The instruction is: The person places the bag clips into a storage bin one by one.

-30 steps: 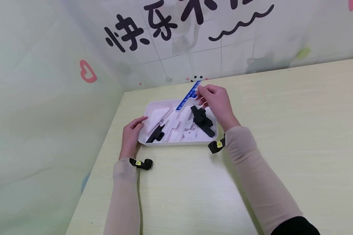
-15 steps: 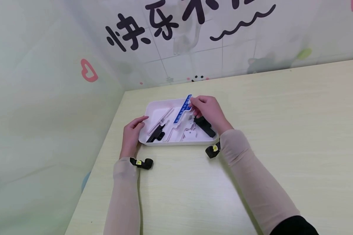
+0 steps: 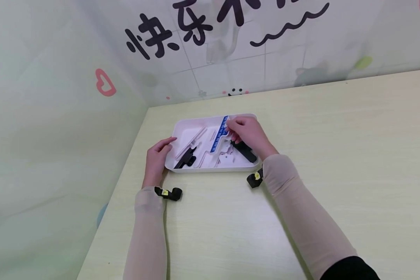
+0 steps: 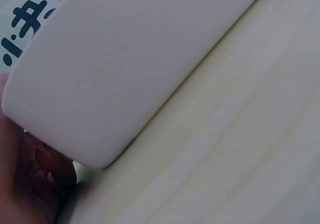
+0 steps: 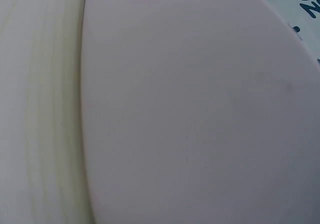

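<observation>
A shallow white tray (image 3: 210, 170) stands on the table with several white and black plastic pieces in it. My left hand (image 3: 156, 161) holds the tray's left end; in the left wrist view, curled fingers (image 4: 52, 166) show beside its corner. Over the tray's right half, my right hand (image 3: 246, 130) pinches a flat blue strip with white marks (image 3: 219, 134), which lies slanted across the inside. A black piece (image 3: 244, 151) is partly hidden under that hand. Another black piece (image 3: 186, 158) lies at the tray's left front. In the right wrist view the tray's outer wall (image 5: 195, 114) hides the hand.
Thin white strips (image 3: 190, 144) lie inside the tray on the left, and a small white piece (image 3: 226, 158) near its front. A pale wooden table (image 3: 318, 136) extends right and forward. A printed cloth (image 3: 280, 62) hangs behind it, and another covers the left side.
My right hand has brought the blue strip down and toward me, from above the tray's far rim to inside the tray. My left hand stays on the tray.
</observation>
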`<state>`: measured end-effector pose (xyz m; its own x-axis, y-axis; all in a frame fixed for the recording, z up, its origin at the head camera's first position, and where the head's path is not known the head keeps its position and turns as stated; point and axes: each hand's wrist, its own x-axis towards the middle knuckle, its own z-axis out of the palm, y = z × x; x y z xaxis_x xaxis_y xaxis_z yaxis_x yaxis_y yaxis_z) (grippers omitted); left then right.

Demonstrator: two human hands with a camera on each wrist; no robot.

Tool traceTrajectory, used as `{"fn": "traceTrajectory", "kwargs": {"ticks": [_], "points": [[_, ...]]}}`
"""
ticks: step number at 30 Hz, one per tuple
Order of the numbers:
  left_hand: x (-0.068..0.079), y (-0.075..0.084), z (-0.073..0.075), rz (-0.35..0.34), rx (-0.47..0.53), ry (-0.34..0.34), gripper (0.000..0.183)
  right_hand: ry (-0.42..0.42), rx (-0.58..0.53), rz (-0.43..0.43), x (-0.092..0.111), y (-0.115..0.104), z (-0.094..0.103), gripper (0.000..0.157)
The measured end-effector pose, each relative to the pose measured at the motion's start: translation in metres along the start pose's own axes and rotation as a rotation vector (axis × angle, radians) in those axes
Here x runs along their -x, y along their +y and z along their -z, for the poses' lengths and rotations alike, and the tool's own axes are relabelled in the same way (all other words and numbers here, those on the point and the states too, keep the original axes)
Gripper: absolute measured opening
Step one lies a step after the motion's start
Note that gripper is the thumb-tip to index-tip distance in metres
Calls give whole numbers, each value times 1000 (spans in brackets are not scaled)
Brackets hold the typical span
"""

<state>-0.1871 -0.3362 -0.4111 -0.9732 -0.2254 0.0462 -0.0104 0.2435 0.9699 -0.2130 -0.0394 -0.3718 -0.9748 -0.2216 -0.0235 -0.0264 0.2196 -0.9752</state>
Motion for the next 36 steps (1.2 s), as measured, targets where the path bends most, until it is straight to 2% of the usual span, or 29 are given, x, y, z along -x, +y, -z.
{"fn": "traceTrajectory", "kwargs": {"ticks": [17,27,36], "points": [[-2,1,0,7,-19,16,25,-43,257,41,-2,3,-4,28],[-2,3,-1,11,-29,17,25,-68,287,49,-3,4,-5,27],[0,3,-1,18,-23,13,26,-92,361,82,-3,4,-6,24]]}}
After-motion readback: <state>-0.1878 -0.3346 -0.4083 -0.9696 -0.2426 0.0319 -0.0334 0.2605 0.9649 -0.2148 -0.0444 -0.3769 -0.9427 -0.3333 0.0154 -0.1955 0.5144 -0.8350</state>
